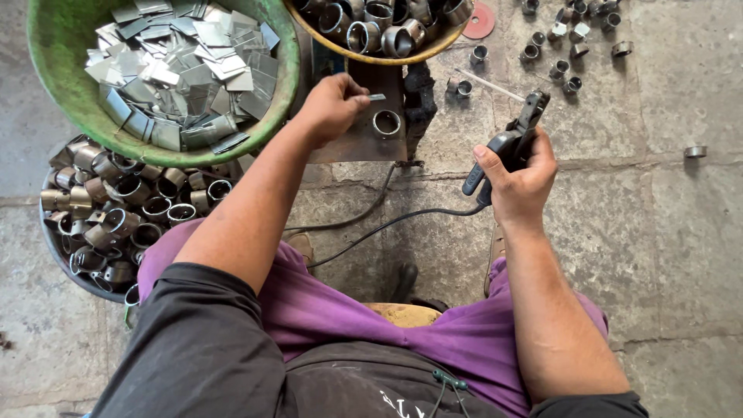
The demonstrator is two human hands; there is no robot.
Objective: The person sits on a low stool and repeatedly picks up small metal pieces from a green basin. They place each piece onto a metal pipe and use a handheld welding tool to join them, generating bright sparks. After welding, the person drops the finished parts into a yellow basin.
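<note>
My left hand [331, 107] pinches a small flat metal strip [377, 97] over a dark steel work plate [348, 143]. A short metal ring [386, 123] stands on that plate, just right of the strip. My right hand [520, 179] grips a black welding electrode holder [507, 147] with a thin rod [487, 85] clamped in its jaws, held off to the right of the plate. Its black cable [371, 232] runs down past my knees.
A green bowl [54, 85] of flat metal pieces sits at top left. Below it stands a tub of metal rings [116, 217]. A yellow-rimmed bowl of rings [379, 35] is at top centre. Loose rings [565, 46] and a red disc [480, 21] lie on the stone floor.
</note>
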